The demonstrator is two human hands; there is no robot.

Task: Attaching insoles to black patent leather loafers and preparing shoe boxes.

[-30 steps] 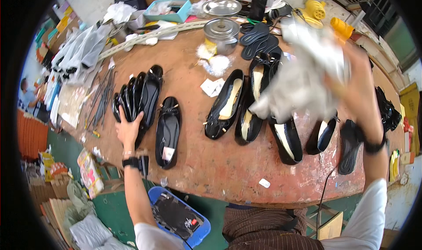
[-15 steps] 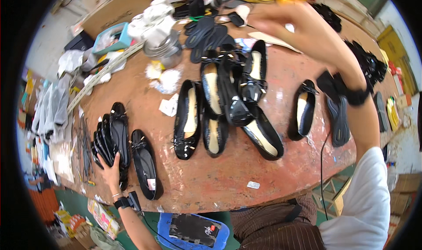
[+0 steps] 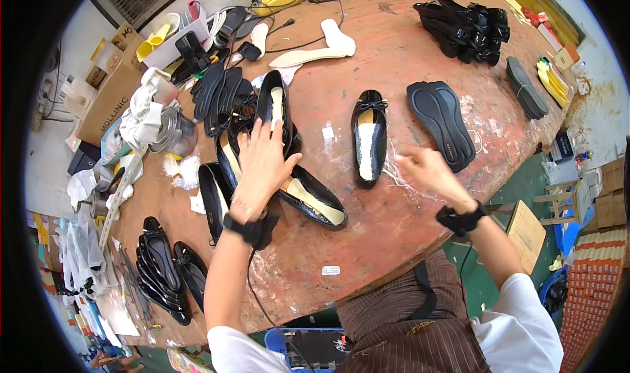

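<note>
the left hand (image 3: 259, 166) lay flat, fingers spread, gripping nothing, on heaped glossy black flat shoes (image 3: 308, 199); the right hand (image 3: 426, 173) hovered open and empty; a careless nudge might have toppled the heap across the worn brown bench (image 3: 387, 242).

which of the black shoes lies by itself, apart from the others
The black flat with a bow in the table's middle, between the two hands. It touches no other shoe, while the rest lie heaped under the left hand or bunched at the table's edges.
</note>
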